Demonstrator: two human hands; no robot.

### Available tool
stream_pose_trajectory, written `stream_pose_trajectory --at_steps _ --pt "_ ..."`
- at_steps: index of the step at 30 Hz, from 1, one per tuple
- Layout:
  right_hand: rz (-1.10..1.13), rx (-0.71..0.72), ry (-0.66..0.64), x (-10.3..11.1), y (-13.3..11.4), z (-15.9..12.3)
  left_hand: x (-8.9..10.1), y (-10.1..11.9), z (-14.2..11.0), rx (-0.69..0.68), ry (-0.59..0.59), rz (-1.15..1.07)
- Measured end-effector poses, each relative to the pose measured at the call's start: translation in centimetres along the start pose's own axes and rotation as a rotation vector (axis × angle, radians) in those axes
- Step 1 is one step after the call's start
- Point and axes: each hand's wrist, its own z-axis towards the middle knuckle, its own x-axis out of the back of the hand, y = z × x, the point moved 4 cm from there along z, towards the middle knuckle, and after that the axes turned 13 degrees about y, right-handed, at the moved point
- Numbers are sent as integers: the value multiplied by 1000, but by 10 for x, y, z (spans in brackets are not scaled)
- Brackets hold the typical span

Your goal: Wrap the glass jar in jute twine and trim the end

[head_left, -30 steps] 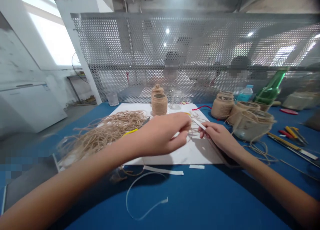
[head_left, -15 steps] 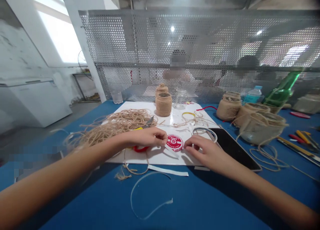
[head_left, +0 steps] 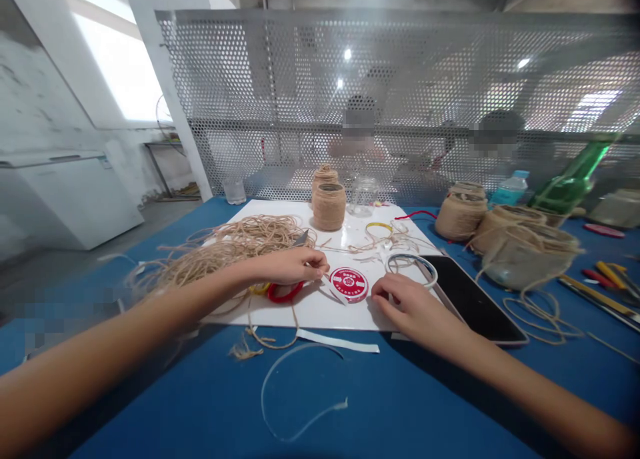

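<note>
My left hand (head_left: 295, 266) pinches a thin white strip (head_left: 336, 290), which hangs from the fingertips toward a round red disc with white print (head_left: 349, 284). The disc lies flat on a white board (head_left: 360, 318). To its right, my right hand (head_left: 405, 299) hovers with loosely curled fingers and nothing visible in them. Just behind that hand lies a white tape roll (head_left: 429, 274). Red-handled scissors (head_left: 286, 294) rest partly under my left hand. A pile of jute twine (head_left: 240, 242) spreads beyond my left forearm, and a twine-wrapped jar (head_left: 330, 209) stands behind.
A black-screened tablet (head_left: 475, 302) lies by my right wrist. Further right are a twine-wrapped jar (head_left: 460, 218), a jar with loose twine (head_left: 530, 259), a green bottle (head_left: 573, 179) and tools. A clear glass jar (head_left: 364, 198) stands before a perforated metal screen (head_left: 300, 99); people sit behind it.
My left hand has drawn slightly left, taking the white strip partly off the disc. My right hand has shifted a little to the right, so more of the disc shows.
</note>
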Motion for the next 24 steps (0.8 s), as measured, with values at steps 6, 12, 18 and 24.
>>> stream_pose_trajectory --at_steps 6,12,18,24 --pt "-1 61 -8 -4 -7 -3 2 -5 4 -88 -45 5" --pt "8 71 4 -5 -5 -5 5 -3 0 -48 -138 -36" --pt "-72 120 39 -5 -4 -4 9 1 -13 72 -293 -289" --pt "40 88 44 -1 -8 -5 15 18 -35 78 -408 -373"
